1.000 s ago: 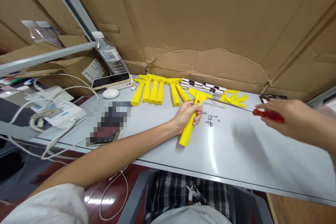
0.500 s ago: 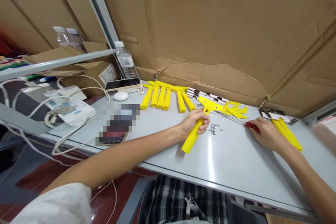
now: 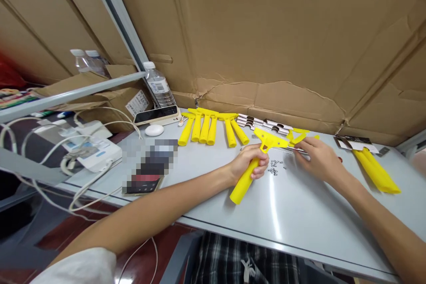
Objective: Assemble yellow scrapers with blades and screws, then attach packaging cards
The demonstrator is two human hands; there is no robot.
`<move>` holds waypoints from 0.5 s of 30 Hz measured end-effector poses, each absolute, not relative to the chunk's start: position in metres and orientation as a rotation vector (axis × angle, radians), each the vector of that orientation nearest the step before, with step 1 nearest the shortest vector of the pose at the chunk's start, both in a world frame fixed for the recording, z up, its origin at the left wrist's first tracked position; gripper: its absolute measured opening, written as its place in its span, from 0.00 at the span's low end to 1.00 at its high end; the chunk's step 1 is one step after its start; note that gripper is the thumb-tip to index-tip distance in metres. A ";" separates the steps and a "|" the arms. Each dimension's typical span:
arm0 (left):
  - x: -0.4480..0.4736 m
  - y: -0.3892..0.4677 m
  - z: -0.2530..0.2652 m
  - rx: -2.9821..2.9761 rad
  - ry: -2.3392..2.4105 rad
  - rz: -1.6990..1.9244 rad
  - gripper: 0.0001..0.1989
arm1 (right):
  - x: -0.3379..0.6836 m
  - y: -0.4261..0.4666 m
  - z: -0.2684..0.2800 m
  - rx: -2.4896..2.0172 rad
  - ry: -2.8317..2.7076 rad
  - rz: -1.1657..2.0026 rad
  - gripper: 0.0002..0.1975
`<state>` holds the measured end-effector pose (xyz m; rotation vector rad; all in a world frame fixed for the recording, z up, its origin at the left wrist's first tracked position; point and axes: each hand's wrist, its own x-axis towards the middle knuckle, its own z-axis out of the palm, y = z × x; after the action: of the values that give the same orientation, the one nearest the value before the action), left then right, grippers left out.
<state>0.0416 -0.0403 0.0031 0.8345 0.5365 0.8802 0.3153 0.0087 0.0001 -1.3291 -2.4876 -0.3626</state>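
Note:
My left hand (image 3: 251,164) is wrapped round the handle of a yellow plastic scraper (image 3: 244,182), its wide head tilted up and to the right. My right hand (image 3: 319,157) reaches over the table with fingers stretched toward several loose flat yellow plastic pieces (image 3: 301,135); whether the fingertips touch one is unclear. Beneath that hand lies a screwdriver (image 3: 340,159), mostly hidden, its red handle end and part of the thin metal shaft showing. A small heap of screws (image 3: 274,167) is on the table between my hands.
Several yellow scraper handles (image 3: 199,128) line the back, beside stacked card-wrapped blades (image 3: 262,123). More yellow handles (image 3: 376,171) lie at right. A phone (image 3: 156,115), water bottle (image 3: 159,86), white oval case (image 3: 154,130) and corded power strip (image 3: 100,155) are left. Cardboard (image 3: 266,31) walls the back.
My right hand has let go of the screwdriver's red handle and moved left toward the yellow pieces. My left hand still holds the scraper. The view has shifted slightly.

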 end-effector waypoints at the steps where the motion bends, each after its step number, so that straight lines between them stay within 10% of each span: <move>1: 0.041 -0.040 0.003 0.838 0.538 0.870 0.13 | 0.312 0.004 -0.005 -1.255 -2.448 -0.286 0.14; 15: 0.036 -0.022 -0.015 0.766 0.605 0.687 0.27 | 0.309 -0.006 -0.025 -1.054 -2.326 0.411 0.06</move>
<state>0.0359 -0.0219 -0.0148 0.7658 0.6049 0.6870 0.3093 -0.0059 -0.0253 -1.0537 -2.3263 0.4106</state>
